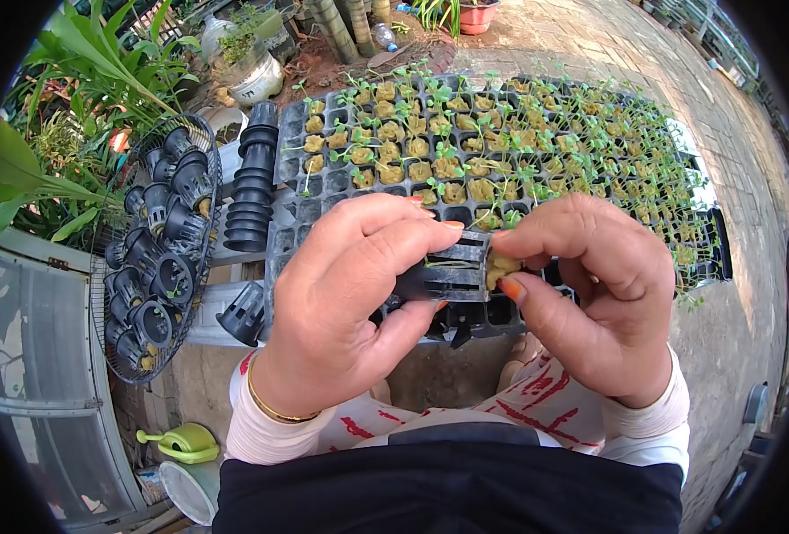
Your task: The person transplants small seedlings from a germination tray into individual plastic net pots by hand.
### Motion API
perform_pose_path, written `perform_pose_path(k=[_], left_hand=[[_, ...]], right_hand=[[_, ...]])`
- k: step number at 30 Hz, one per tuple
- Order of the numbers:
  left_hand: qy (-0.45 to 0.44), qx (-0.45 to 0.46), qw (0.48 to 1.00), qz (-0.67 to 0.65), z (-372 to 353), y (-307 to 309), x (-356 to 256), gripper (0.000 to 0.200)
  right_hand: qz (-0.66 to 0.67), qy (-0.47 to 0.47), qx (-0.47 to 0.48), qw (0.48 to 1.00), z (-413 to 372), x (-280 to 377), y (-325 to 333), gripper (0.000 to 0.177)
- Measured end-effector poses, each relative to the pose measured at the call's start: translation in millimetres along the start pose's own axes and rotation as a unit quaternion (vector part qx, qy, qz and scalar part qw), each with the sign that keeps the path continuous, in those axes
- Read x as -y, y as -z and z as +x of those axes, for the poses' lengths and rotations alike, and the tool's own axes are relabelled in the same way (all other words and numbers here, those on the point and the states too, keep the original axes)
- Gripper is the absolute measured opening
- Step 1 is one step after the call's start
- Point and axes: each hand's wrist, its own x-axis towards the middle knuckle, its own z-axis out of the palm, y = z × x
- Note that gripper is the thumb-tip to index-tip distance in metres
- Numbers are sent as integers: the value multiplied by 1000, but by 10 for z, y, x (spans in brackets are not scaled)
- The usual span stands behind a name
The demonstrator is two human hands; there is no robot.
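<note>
My left hand (350,285) is closed round a black slotted net cup (452,278), which lies on its side with its slotted end to the right. A pale stem shows through the slots. At that end my right hand (595,289) pinches a yellowish sponge plug (500,265) between thumb and forefinger; the plug sits against the cup's end. Both hands are above the near edge of a black seedling tray (288,191), whose cells hold yellowish plugs with green seedlings. Several cells at its left side have no plug.
A wire basket (206,267) of black net cups stands at the left. Beside it are a stack of black cups (252,187) and a single cup (243,313). A green watering can (185,442) and a bucket (190,489) are at the lower left.
</note>
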Motion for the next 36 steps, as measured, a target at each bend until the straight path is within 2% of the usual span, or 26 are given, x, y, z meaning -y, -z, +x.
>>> perform_pose_path(k=[2, 3, 5, 9, 11, 18, 24, 30, 33, 36], left_hand=[[-15, -6, 1000, -1, 6, 1, -1, 53], [-15, -6, 1000, -1, 8, 2, -5, 53], [-17, -10, 1000, 6, 6, 1, -14, 53], [-10, -9, 1000, -2, -6, -19, -4, 53], [-2, -20, 1000, -19, -13, -36, 8, 53], [-17, 1, 1000, -1, 9, -29, 2, 53], [-20, 10, 1000, 6, -11, -64, 22, 47], [3, 4, 1000, -20, -12, -60, 1, 46], [-7, 15, 1000, -20, 3, -43, -10, 53], [-10, 24, 1000, -15, 9, -17, -8, 54]], right_hand=[[50, -133, -40, 989, -1, 112, -4, 15], [49, -134, -40, 989, -2, 103, 6, 15], [24, -97, -3, 995, -4, 66, 34, 12], [45, -53, -17, 997, -24, -27, -4, 13], [-3, -4, -3, 1000, 0, -18, 12, 14], [-12, 6, -15, 1000, -15, -44, -12, 13], [-46, -44, -10, 998, -7, 35, -7, 21], [-38, 16, -34, 999, -29, 9, -44, 27], [-60, 52, -9, 997, -16, 5, 3, 31], [-27, 10, 27, 999, 0, 48, 57, 38]])
